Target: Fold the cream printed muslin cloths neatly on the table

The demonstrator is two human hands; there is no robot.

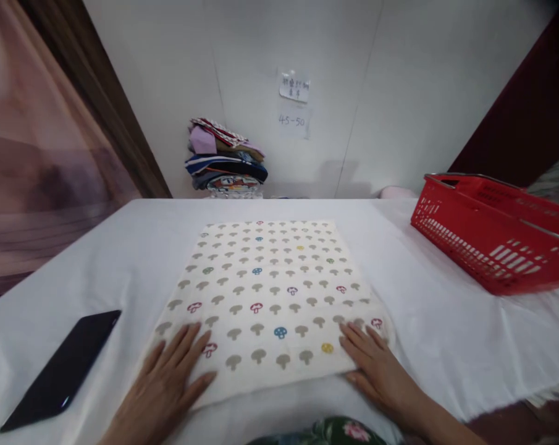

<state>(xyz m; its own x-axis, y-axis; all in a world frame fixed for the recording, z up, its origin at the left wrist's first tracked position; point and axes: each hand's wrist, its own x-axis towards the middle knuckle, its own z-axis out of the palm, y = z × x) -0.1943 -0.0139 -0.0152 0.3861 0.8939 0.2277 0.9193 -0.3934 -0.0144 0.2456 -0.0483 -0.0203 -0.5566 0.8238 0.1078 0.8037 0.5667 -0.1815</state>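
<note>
A cream cloth (270, 296) printed with grey mushrooms, and a few coloured ones, lies spread flat on the white-covered table. My left hand (170, 374) rests palm down on its near left corner, fingers spread. On the near right part of the same cloth lies my right hand (374, 364), also flat with fingers apart. Both hands touch the cloth without gripping it. The near edge of the cloth runs between them, slightly slanted.
A black phone-like slab (63, 371) lies on the white tablecloth (427, 321) at left. A red plastic basket (474, 228) stands at right. Folded fabrics (226, 157) are piled at the back by the wall, below a paper note (294, 86). A pinkish curtain (38, 154) hangs at left.
</note>
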